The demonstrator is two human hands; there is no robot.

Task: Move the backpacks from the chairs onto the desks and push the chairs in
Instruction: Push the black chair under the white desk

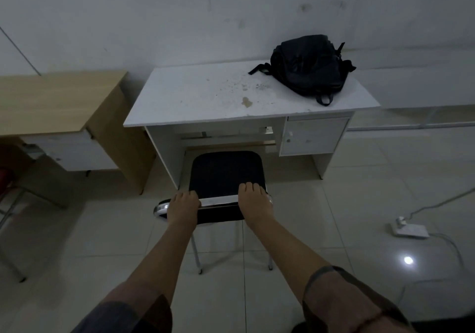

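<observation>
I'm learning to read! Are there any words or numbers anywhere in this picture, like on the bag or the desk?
None can be read.
The black backpack on the white desk: no logo or label shows.
The desk's cabinet door: only small marks, no letters.
The chair that the left hand and right hand hold by the backrest: no writing.
The power strip on the floor: too small and blurred to tell.

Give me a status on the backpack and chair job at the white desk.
Done: the black backpack lies on the white desk, at its right rear corner. In hand: left hand and right hand both grip the top of the black chair's backrest; the seat front just meets the desk's kneehole. Left: push the chair fully in. The wooden desk alongside holds no backpack in view; its chair is barely visible.
</observation>
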